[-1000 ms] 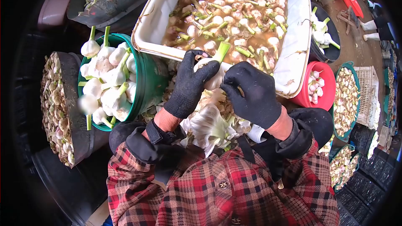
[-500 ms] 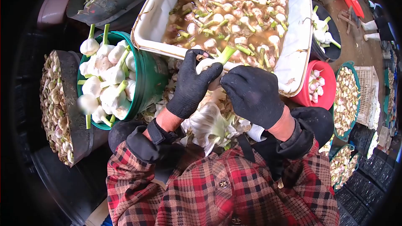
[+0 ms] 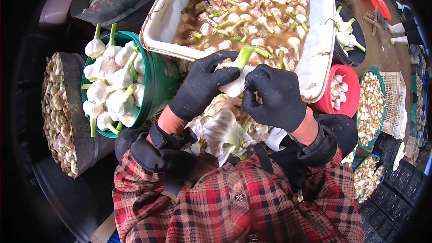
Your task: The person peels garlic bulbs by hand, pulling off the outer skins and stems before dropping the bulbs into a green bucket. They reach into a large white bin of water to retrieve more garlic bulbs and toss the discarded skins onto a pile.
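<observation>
My left hand [image 3: 204, 85], in a black knit glove, is wrapped round a garlic bulb [image 3: 234, 87] with a short green stem [image 3: 244, 57] pointing up. Much of the bulb is hidden by the fingers. Just right of it, my gloved right hand [image 3: 276, 96] is closed, its fingertips pinching the white outer skin against the bulb's side. Below both hands, a heap of loose garlic skins [image 3: 225, 130] lies in my lap.
Ahead stands a white tub [image 3: 317, 58] of brown water with floating garlic. A green bucket [image 3: 153, 85] of cleaned bulbs is at left, a pink bucket [image 3: 353, 96] with several bulbs at right. Farther right are garlic-filled baskets [image 3: 371, 103] and a pale crate [image 3: 393, 103].
The left hand has shifted slightly left and down with the bulb. The right hand has turned and lowered a little, and a white flap of skin now shows between the hands.
</observation>
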`<action>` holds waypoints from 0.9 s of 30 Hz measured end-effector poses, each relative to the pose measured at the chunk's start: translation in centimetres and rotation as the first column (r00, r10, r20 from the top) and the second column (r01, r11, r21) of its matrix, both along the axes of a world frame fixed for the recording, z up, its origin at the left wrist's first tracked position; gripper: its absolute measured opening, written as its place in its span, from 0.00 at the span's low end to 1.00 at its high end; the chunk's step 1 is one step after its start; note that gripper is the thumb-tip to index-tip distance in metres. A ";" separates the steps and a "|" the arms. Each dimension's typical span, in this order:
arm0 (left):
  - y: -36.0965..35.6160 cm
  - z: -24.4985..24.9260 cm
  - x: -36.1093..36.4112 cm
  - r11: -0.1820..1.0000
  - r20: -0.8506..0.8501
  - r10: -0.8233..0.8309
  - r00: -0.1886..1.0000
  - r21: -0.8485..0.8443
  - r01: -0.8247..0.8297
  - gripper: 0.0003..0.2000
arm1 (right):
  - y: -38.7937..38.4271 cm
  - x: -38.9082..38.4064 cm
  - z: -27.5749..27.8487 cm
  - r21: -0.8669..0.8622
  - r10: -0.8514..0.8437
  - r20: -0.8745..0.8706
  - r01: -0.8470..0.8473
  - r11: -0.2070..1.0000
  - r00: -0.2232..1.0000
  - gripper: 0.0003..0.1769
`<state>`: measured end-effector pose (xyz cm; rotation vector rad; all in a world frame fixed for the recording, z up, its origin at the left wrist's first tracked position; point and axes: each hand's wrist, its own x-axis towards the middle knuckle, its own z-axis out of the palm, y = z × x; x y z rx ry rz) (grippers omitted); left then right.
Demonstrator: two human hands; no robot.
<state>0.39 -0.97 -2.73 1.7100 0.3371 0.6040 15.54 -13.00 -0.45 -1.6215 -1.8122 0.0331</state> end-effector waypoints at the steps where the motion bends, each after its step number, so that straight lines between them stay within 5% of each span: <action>1: 0.5 0.6 -0.1 1.000 0.000 0.001 1.000 0.000 -0.001 0.15 | -0.1 0.0 0.1 0.000 0.001 0.000 -0.001 1.000 1.000 0.07; 3: 1.3 1.6 0.0 0.949 -0.261 -0.106 0.959 -0.315 0.019 0.14 | -0.4 -0.2 0.2 -0.073 0.018 -0.080 -0.023 0.997 0.997 0.10; 4: 1.1 1.7 0.1 0.913 -0.182 -0.087 0.979 -0.407 0.005 0.12 | -0.4 -0.2 0.3 -0.072 0.019 -0.081 -0.024 0.997 0.997 0.10; 9: 1.4 1.6 0.1 0.893 -0.159 0.023 0.987 -0.441 -0.092 0.08 | -1.1 -1.8 -0.4 -0.018 0.194 -0.120 -0.197 0.980 0.974 0.10; 13: 1.7 0.8 0.0 0.773 -0.125 0.226 0.966 -0.581 -0.255 0.09 | -2.2 -4.0 -1.3 -0.360 0.372 0.001 -0.347 0.866 0.928 0.08; 17: 0.9 0.6 0.4 0.748 0.033 0.374 0.927 -0.601 -0.281 0.10 | -1.1 -2.2 -0.9 -0.158 0.048 -0.042 -0.054 0.986 0.998 0.11; 19: 0.6 0.1 0.4 0.868 -0.026 0.411 0.911 -0.294 -0.400 0.10 | -0.3 -2.1 -0.6 -0.149 -0.069 -0.169 0.043 0.988 0.983 0.11; 20: 0.9 0.6 0.1 0.782 -0.257 0.342 0.904 -0.456 -0.426 0.09 | 0.0 -2.1 -0.5 -0.154 -0.186 -0.300 0.145 0.977 0.936 0.11; 21: 0.6 0.3 0.3 0.783 -0.254 0.339 0.906 -0.458 -0.421 0.09 | 0.2 -2.2 -0.5 -0.154 -0.190 -0.296 0.149 0.977 0.936 0.11; 23: -0.4 -0.3 0.7 0.892 -0.002 0.415 0.910 -0.195 -0.407 0.09 | 0.4 -2.4 -0.5 -0.185 -0.269 -0.375 0.213 0.959 0.887 0.15; 27: -0.7 -0.2 0.6 0.896 -0.040 0.352 0.935 -0.275 -0.349 0.08 | 0.6 -1.8 -0.6 -0.154 -0.297 -0.372 0.257 0.954 0.880 0.12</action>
